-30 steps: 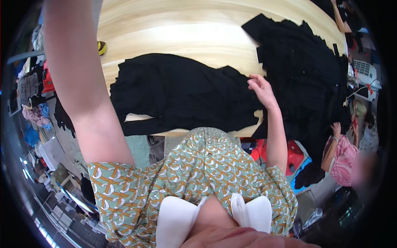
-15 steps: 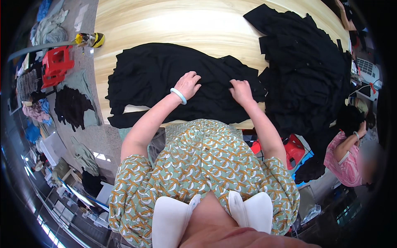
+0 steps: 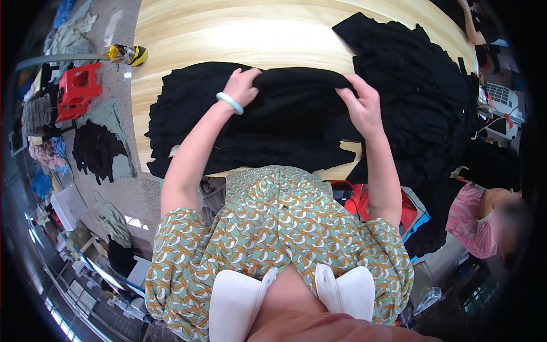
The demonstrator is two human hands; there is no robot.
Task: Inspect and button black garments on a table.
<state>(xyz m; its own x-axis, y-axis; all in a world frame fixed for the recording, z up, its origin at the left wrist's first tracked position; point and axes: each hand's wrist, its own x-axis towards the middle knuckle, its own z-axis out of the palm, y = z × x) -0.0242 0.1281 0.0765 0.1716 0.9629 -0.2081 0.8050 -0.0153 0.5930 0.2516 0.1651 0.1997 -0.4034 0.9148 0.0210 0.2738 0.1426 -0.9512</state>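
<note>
A black garment (image 3: 285, 122) lies in front of me across the light wooden table, its far edge lifted in a fold between my hands. My left hand (image 3: 242, 89), with a pale bangle (image 3: 229, 103) on the wrist, pinches the fold near its left end. My right hand (image 3: 362, 107) grips the fold's right end between thumb and fingers. The cloth hangs slightly curved from hand to hand. Below my right hand, a bit of the wood shows between the garment's parts.
A heap of black garments (image 3: 416, 108) covers the right side of the wooden table (image 3: 239, 40). At the table's left edge is a yellow-and-black taped object (image 3: 128, 55). Red stools (image 3: 78, 91) and loose cloth lie on the floor at left. A person in pink (image 3: 472, 222) is at right.
Both hands have closed on the black garment and spread apart, the left going left and away, the right going right and away. The far edge of the cloth has been raised.
</note>
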